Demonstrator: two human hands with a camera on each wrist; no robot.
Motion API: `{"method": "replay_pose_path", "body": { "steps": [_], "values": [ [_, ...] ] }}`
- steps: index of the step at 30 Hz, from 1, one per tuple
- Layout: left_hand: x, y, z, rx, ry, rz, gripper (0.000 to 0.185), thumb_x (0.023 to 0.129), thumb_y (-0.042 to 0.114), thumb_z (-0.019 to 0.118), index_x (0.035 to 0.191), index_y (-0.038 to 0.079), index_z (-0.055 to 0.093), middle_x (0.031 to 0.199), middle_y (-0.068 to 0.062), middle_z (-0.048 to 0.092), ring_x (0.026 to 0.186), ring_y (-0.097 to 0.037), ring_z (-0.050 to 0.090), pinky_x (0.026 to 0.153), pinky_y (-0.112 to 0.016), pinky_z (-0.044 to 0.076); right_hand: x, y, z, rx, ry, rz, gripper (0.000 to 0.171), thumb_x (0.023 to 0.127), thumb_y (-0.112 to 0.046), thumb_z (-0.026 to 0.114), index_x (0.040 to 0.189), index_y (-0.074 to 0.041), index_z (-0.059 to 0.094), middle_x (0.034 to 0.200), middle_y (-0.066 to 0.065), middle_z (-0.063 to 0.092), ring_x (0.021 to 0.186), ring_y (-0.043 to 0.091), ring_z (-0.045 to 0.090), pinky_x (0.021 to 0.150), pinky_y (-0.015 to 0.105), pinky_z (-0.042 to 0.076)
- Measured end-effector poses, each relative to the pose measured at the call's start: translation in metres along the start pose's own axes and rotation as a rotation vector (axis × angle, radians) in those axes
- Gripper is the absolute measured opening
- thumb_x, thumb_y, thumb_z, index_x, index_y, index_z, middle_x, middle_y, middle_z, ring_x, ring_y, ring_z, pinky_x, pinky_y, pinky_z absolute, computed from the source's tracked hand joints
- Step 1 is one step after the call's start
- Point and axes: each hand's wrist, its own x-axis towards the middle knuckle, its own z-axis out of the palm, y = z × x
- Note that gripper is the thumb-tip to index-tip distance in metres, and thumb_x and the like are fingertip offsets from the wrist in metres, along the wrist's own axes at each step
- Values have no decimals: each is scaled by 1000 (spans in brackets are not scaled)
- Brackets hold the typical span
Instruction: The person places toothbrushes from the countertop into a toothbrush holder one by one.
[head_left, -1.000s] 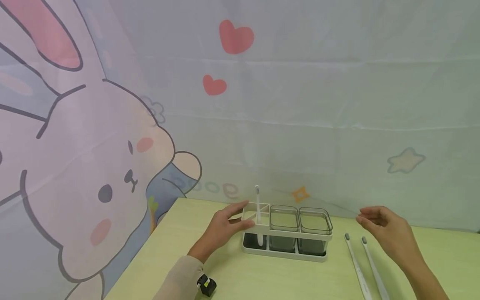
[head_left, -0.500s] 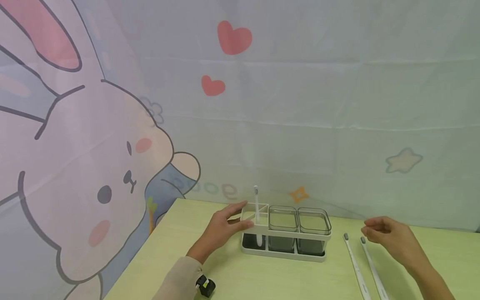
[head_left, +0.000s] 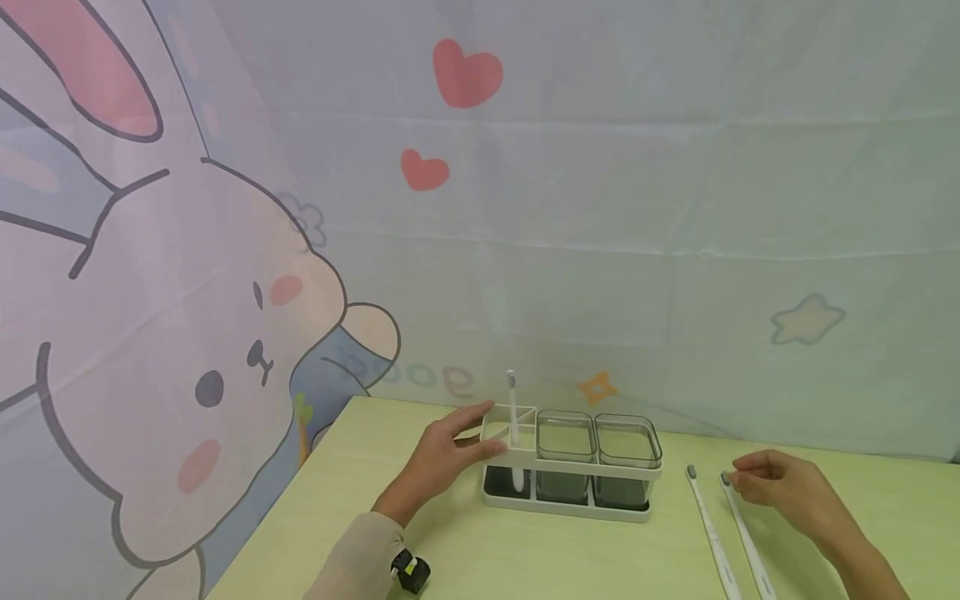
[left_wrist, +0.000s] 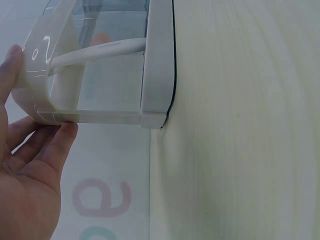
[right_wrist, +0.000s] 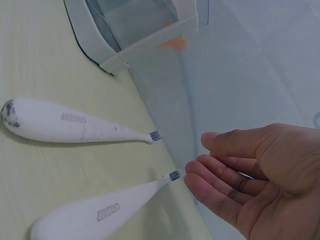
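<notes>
**Left grip on the holder, right fingertips at a toothbrush head**

Left grip rests against the left end of the white toothbrush holder, with the thumb laid on the top frame and the fingers along the end wall; the fingers are nearly straight, pressing rather than wrapping. In the left wrist view the fingers lie flat under the holder's clear end compartment, where one white toothbrush stands upright, bristles up. To its right in the same holder sit two clear square cups, side by side and touching.

Right grip is low over the pale green worktop, to the right of the holder and apart from it. Its fingers are loosely bent and hold nothing. The fingertips sit right at the bristle end of the nearer loose toothbrush; whether they actually touch it cannot be told. A second loose toothbrush lies flat just beside the first, roughly parallel, between it and the holder, both heads pointing toward the backdrop.

Behind the worktop hangs a cloth backdrop printed with a rabbit, hearts and stars. A sleeve and a wrist-worn device show on the left forearm.
</notes>
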Motion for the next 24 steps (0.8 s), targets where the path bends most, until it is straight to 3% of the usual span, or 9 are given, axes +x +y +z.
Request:
{"method": "replay_pose_path", "body": {
  "steps": [7,18,24],
  "values": [
    [1,0,0,-9,3,-1,67,99,22,79,159,11,52,160,-15,48,148,-36,46,111,-37,54,2,10,2,6,-19,19,49,107,-27,68,133,14,59,117,14,74,102,26,74,95,60,59],
    [0,0,0,-14,6,-4,67,99,21,80,159,11,52,161,-14,48,148,-36,46,111,-36,54,4,21,6,36,-38,30,50,104,-25,73,131,15,59,111,9,75,98,23,75,83,35,65],
    [1,-1,0,-2,2,-1,68,99,24,80,159,11,51,161,-15,48,148,-38,46,111,-37,54,6,25,9,61,-46,38,47,104,-21,73,129,17,59,108,9,74,98,26,75,83,34,66]
  ]
}}
